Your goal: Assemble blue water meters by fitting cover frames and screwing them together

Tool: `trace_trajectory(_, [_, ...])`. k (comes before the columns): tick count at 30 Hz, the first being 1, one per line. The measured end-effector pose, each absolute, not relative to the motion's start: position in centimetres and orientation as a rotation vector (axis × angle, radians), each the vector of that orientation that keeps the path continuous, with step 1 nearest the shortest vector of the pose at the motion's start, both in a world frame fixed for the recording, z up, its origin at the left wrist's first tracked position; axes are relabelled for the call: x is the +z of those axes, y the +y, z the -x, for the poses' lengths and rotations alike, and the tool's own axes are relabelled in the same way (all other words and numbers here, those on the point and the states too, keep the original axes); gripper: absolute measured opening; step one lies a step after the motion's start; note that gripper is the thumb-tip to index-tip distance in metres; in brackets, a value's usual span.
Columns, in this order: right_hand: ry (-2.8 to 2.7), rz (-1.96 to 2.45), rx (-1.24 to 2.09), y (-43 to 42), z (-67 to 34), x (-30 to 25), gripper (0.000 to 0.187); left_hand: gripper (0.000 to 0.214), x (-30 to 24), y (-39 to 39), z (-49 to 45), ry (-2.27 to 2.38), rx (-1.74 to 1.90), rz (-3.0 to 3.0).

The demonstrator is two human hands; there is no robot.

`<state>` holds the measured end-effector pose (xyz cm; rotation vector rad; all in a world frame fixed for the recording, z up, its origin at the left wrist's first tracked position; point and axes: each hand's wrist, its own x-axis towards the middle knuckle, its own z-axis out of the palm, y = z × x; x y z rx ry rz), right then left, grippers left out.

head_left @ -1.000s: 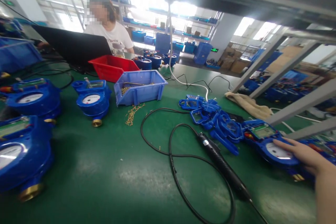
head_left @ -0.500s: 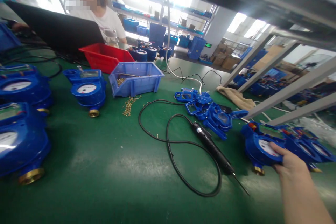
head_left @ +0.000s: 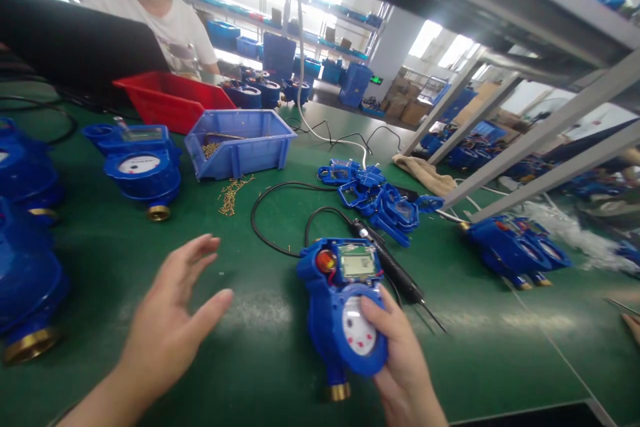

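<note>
My right hand [head_left: 400, 347] grips a blue water meter [head_left: 320, 320] by its round dial, thumb on the dial face. The meter's top compartment lies uncovered, showing a small display on a green board and a red-orange part. A brass threaded end points down at its bottom. To the left, my left hand [head_left: 170, 320] hovers with fingers spread and nothing in it. Behind the held meter, a black electric screwdriver [head_left: 395, 263] lies on the green table, its bit toward the right. Several blue plastic covers [head_left: 385, 203] are heaped beyond it.
Brass screws [head_left: 233, 197] lie loose before a blue bin [head_left: 243, 143], beside a red bin [head_left: 173, 100]. Assembled meters [head_left: 143, 163] stand left; more uncovered meters [head_left: 515, 247] stand right. A co-worker [head_left: 150, 27] sits behind a black screen [head_left: 80, 40]. Another person's fingers [head_left: 633, 327] show at right.
My right hand has lifted the meter from the group at right and carried it left to the middle. My left hand has come into view. The camera view has turned somewhat right.
</note>
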<state>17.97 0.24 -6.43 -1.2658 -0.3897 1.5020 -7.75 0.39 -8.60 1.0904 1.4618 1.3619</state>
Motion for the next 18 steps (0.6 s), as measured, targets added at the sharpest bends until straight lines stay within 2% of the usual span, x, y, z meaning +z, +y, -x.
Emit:
trace_trajectory(4, [-0.32,1.221,1.56,-0.4,-12.5,-8.5,0.07,0.068,-8.3,3.0,5.2,1.221,1.095,-1.298])
trace_trajectory(8, [-0.431,1.227,1.622,-1.2,-10.7,-8.4,0.077,0.068,-8.6,3.7,4.7,1.218,0.937,-1.266])
trace_trajectory(10, [-0.558,1.243,1.679,-1.2,-11.3,-8.0,0.074,0.067,-8.9,3.7,4.9,1.22,0.937,-1.235])
trace_trajectory(13, [-0.923,1.342,1.706,0.6,-14.5,-7.4,0.059,0.067,-9.5,3.8,5.1,1.18,0.924,-1.197])
trace_trajectory(14, [-1.068,1.422,1.617,1.8,-16.1,-7.3,0.055,0.067,-9.6,3.9,5.1,1.161,0.917,-1.184])
trace_trajectory(18, [-1.275,1.905,0.799,9.0,-23.6,-7.2,0.053,0.069,-10.0,4.1,5.1,1.109,0.907,-1.146])
